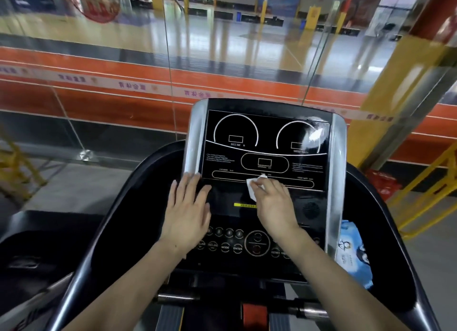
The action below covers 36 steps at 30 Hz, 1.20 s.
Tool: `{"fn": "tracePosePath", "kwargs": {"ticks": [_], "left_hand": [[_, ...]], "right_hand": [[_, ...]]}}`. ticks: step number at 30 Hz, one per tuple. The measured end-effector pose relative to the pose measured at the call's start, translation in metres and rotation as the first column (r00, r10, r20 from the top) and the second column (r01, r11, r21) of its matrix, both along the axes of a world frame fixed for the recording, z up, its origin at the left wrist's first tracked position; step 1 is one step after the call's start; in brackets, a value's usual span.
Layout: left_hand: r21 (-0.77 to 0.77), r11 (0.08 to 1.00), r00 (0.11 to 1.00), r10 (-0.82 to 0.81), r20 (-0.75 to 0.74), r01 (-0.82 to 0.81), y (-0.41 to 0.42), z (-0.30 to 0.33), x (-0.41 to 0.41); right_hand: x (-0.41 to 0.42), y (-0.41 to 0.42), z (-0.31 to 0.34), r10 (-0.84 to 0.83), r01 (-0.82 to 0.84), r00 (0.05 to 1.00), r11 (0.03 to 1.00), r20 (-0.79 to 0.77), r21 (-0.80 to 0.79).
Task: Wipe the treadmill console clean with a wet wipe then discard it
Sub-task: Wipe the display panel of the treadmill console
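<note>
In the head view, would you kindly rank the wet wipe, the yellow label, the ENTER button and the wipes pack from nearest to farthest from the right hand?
1. Wet wipe, held in the right hand.
2. Yellow label, just left.
3. ENTER button, below left.
4. Wipes pack, far right.

your single head view looked forward and down from close above the treadmill console (pixel 264 148), facing the glass wall (pixel 111 59) just beyond its far edge.

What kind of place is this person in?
Probably a gym or sports hall: a treadmill console stands before a glass wall, and beyond it lie an orange running track and a glossy court floor.
</note>
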<state>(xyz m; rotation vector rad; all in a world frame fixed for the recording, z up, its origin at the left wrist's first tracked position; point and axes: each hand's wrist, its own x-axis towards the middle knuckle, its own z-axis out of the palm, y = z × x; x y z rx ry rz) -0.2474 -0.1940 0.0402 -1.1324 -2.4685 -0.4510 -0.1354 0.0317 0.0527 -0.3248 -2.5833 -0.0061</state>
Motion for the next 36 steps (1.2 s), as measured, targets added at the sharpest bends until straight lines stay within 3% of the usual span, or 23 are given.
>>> {"fn": "tracePosePath", "kwargs": {"ticks": [8,14,17,21,23,26,32,36], "left_hand": [[0.033,0.996,0.996,0.081,0.049,-0.083,-0.052,0.007,-0.014],[0.042,0.994,0.992,0.094,0.090,-0.098,-0.070,0.003,-0.018],[0.075,0.993,0.991,0.083,0.105,-0.091,-0.072,0.004,-0.017],[0.202,0.977,0.985,0.032,0.171,-0.067,-0.053,0.014,-0.005],[0.304,0.950,0.937,-0.038,0.348,-0.074,-0.035,0.023,0.004],[0.503,0.858,0.783,-0.238,0.574,-0.108,-0.006,0.030,0.023],[0.580,0.803,0.561,-0.420,0.713,-0.136,0.039,0.024,0.066],[0.637,0.764,0.479,-0.524,0.704,-0.101,0.057,0.021,0.082]], "right_hand": [[-0.074,-0.081,0.025,0.179,-0.175,0.980,0.983,0.083,-0.061],[-0.097,-0.082,0.037,0.193,-0.170,0.947,0.980,0.257,-0.108],[-0.084,-0.071,0.045,0.242,-0.167,0.952,0.925,0.189,-0.342],[-0.048,-0.068,0.046,0.133,-0.141,0.990,0.808,-0.056,-0.572],[-0.027,-0.071,0.045,0.085,-0.166,0.985,0.718,-0.152,-0.676],[0.005,-0.071,0.044,-0.015,-0.197,0.968,0.575,-0.251,-0.794],[0.058,-0.056,0.028,-0.157,-0.216,0.938,0.434,-0.310,-0.875],[0.076,-0.045,0.016,-0.176,-0.197,0.933,0.479,-0.313,-0.856]]}}
